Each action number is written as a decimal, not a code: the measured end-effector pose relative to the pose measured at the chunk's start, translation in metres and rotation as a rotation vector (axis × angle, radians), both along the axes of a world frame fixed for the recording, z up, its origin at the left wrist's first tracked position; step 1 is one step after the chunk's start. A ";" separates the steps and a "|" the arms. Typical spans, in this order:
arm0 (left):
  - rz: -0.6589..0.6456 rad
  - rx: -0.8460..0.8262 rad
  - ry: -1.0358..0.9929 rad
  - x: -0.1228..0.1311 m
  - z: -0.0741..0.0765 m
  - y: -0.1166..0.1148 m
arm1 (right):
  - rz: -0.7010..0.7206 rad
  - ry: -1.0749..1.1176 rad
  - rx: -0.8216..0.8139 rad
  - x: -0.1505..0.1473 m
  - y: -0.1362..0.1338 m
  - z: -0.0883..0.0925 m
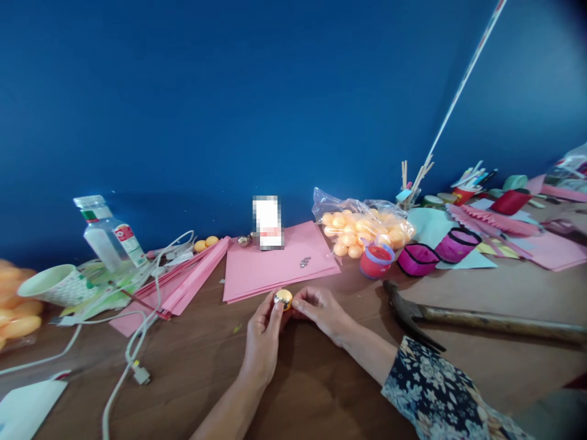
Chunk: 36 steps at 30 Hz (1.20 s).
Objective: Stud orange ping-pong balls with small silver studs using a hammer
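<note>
A small, shiny gold round object [285, 298], ball-like on its visible side, is between the thumb and fingers of my left hand [266, 327]. Silvery reflections show on its left side near the thumb. My right hand [321, 311] is closed in a pinch at the object's right edge; whatever its fingertips hold is too small or hidden. Just beyond both hands lies a stack of pink paper [270, 269]. A few small dark metallic pieces [305, 262] rest on that paper.
A claw hammer [486, 319] lies to the right. Behind are a bag of orange balls [353, 229], a red cup [376, 261] and purple fabric cylinders [418, 260]. Leftward are a white cable [158, 287], a clear bottle [110, 235] and a paper cup [55, 285].
</note>
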<state>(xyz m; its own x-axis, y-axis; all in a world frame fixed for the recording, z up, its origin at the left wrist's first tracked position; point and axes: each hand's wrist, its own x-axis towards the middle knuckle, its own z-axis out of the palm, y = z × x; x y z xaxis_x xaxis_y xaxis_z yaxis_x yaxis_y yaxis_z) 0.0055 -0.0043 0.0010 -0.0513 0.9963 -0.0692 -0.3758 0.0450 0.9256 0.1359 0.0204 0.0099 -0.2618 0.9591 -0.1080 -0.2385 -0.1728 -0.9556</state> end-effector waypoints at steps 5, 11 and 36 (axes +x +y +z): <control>0.013 -0.005 0.035 -0.001 -0.001 0.000 | -0.004 0.004 -0.001 -0.001 0.000 0.001; 0.021 0.003 0.085 0.000 0.000 0.000 | -0.020 0.001 -0.004 -0.001 0.001 -0.001; -0.018 0.000 -0.038 0.005 0.005 0.000 | 0.015 0.100 0.073 -0.002 0.002 0.001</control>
<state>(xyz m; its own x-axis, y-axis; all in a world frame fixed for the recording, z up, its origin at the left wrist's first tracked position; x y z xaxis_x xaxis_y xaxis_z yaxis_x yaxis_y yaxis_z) 0.0101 -0.0043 0.0056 -0.0311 0.9970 -0.0712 -0.4099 0.0522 0.9106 0.1340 0.0224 0.0105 -0.2826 0.9592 -0.0105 -0.3313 -0.1078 -0.9374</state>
